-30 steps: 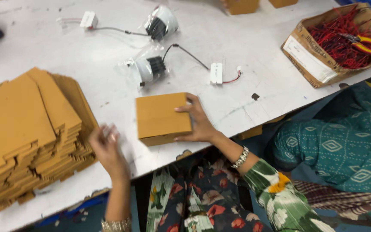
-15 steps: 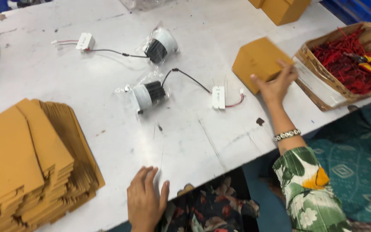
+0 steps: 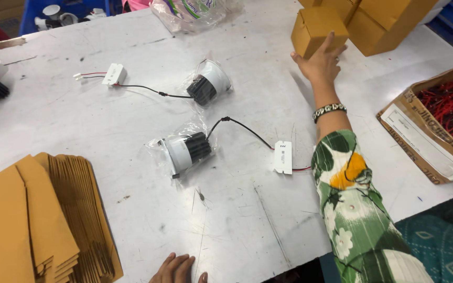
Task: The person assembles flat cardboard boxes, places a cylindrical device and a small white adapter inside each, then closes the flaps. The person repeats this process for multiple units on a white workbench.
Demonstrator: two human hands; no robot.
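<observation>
Flattened tan carton blanks (image 3: 38,230) lie stacked at the near left corner of the white table (image 3: 132,120), their long edges running away from the viewer. The left hand (image 3: 176,270) rests at the near table edge just right of that stack, fingers spread flat and grasping nothing; only the fingers show, the palm is cut off by the frame.

Centre table: a bagged white-and-black downlight (image 3: 184,151) lies on its side, its black lead running right to a small white driver unit (image 3: 283,157). A second bagged downlight (image 3: 211,84) lies farther back, wired leftward to another driver (image 3: 114,74).

The right hand (image 3: 321,62) is extended to the far right of the table, arm fully stretched, palm pressed against the near face of a closed tan carton (image 3: 318,26); fingers splayed on it rather than clenched around it. That carton stands directly beyond the hand, touching a group of like cartons (image 3: 378,23) to its right. The right hand is the one on the carton; the left is well apart from it.

An open box of red wire ties (image 3: 446,118) sits at the right edge
</observation>
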